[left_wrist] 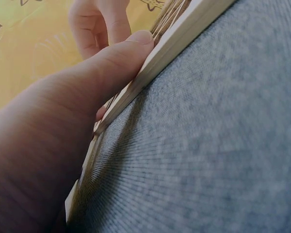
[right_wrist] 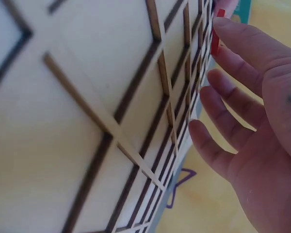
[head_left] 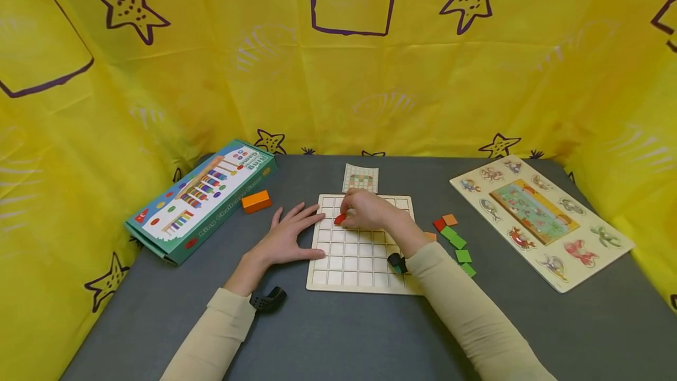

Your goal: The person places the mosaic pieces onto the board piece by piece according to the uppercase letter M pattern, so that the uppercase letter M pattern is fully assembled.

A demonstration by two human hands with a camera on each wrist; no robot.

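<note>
A light wooden grid board with square recesses lies flat in the middle of the table. My right hand is over its upper part, pinching a red square tile between thumb and fingertips. In the right wrist view the red tile stands on edge at the grid, the other fingers spread beside it. My left hand rests at the board's left edge with fingers spread, its thumb lying along the rim. Just behind the board is a small pattern card with coloured squares.
Right of the board lie loose tiles: green ones, a red one and an orange one. A sea-animal puzzle board is at the right. On the left are a ring game box and an orange block.
</note>
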